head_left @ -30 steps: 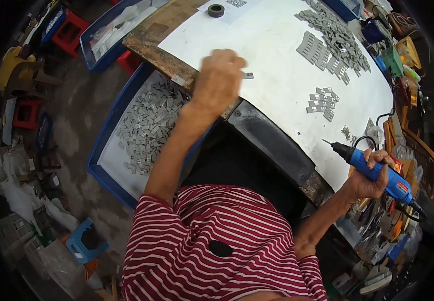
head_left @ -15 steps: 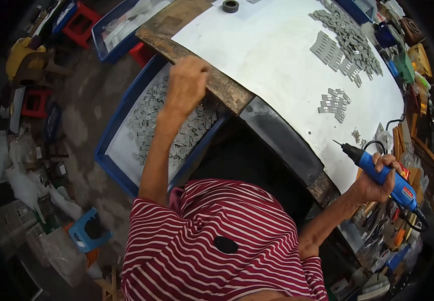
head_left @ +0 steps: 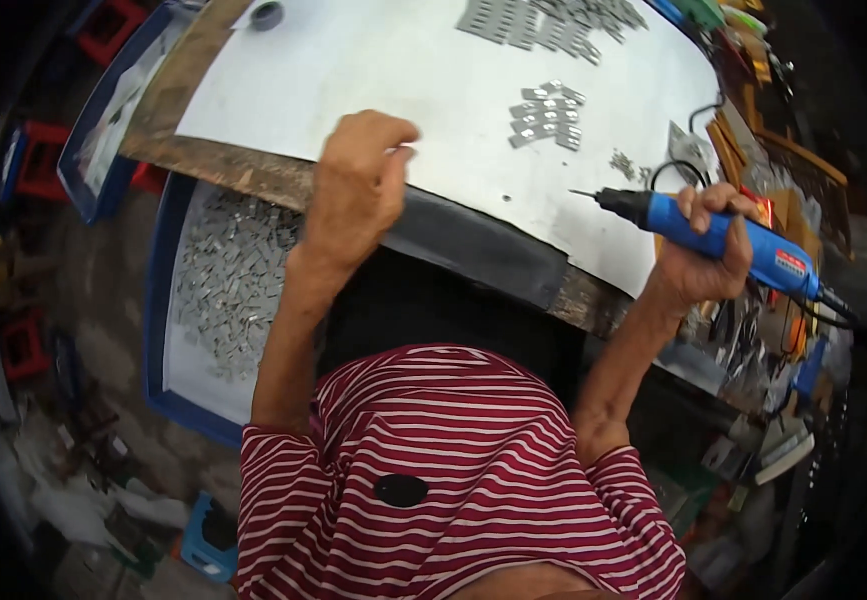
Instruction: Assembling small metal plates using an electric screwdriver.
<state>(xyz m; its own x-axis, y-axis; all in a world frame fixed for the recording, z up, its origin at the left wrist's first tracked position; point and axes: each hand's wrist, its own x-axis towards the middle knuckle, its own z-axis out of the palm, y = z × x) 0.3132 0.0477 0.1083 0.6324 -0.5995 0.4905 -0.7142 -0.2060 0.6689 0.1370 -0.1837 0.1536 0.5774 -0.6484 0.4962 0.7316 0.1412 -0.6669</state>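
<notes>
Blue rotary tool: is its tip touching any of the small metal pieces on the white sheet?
No. The blue rotary tool, gripped in the right hand, has its tip over bare white sheet, apart from the small metal pieces.

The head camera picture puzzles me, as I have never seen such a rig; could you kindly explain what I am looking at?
There is no machine here: a person in a red-and-white striped shirt wears a wide fisheye camera on the head, looking down at their own two hands, so straight edges bend near the rim. The right hand holds a blue pen-shaped power tool with a thin metal tip and a cable. The left hand is closed at the near edge of a white worktop; whether it holds something small I cannot tell. On the worktop lie groups of small grey metal pieces and a dark ring. Beside the table, lower down, a blue tray holds many more such pieces.
</notes>
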